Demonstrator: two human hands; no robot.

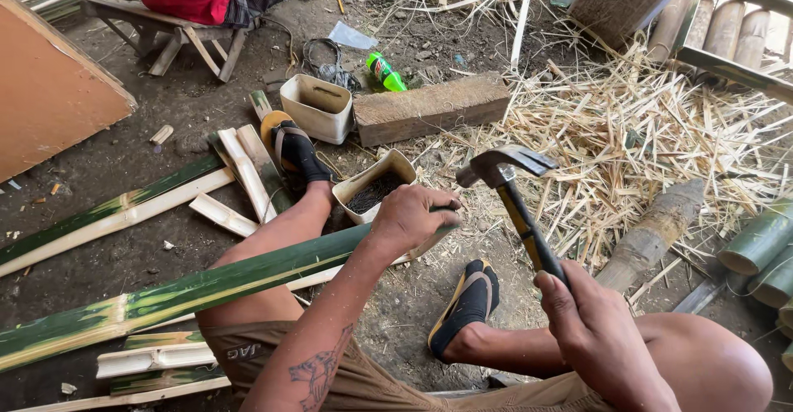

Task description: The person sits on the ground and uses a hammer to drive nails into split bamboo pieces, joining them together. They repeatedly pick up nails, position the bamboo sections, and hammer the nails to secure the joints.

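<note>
A long split green bamboo strip [190,284] runs from eight o'clock toward centre across the dirt floor. The left hand [409,218] is curled closed over its end, beside a cut plastic tub of nails [372,187]. At four o'clock, the right hand [591,317] grips a raised claw hammer [508,185].

Bamboo workshop, split bamboo [165,296] (dirt floor), shavings [628,131]
</note>
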